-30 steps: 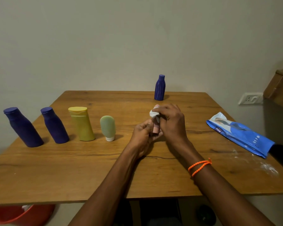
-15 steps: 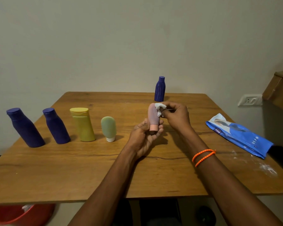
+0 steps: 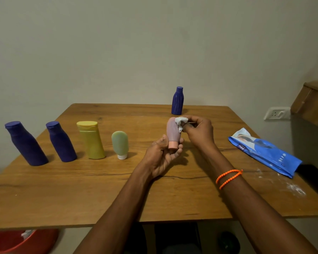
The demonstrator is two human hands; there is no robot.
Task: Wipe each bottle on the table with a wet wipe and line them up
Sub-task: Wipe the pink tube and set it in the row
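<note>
From the head camera, I judge I'm mid-wipe on the fifth bottle. My left hand (image 3: 162, 154) holds the pink bottle (image 3: 173, 133) upside down just above the table (image 3: 81, 189), fingers curled round its cap end, with the body rising toward twelve o'clock out of the grip. My right hand (image 3: 200, 132) sits at three o'clock of that bottle, fingertips pinching a crumpled wet wipe (image 3: 180, 122) against the bottle's upper right shoulder, so wipe and bottle are touching.

At nine o'clock from my hands a row stands upright: two dark blue bottles (image 3: 26, 143), the yellow bottle (image 3: 91, 140) and the green tube (image 3: 120, 143) on its white cap. These look finished and placed. One more blue bottle (image 3: 177, 100) stands alone near the far edge at twelve o'clock, well apart from the row and apparently not yet wiped. The wipes pack (image 3: 264, 151) lies at three o'clock.

Next, I'd say, comes setting the pink bottle cap-down just to the right of the green tube, which needs a steady release so it doesn't topple, then a reach for the far blue one.
</note>
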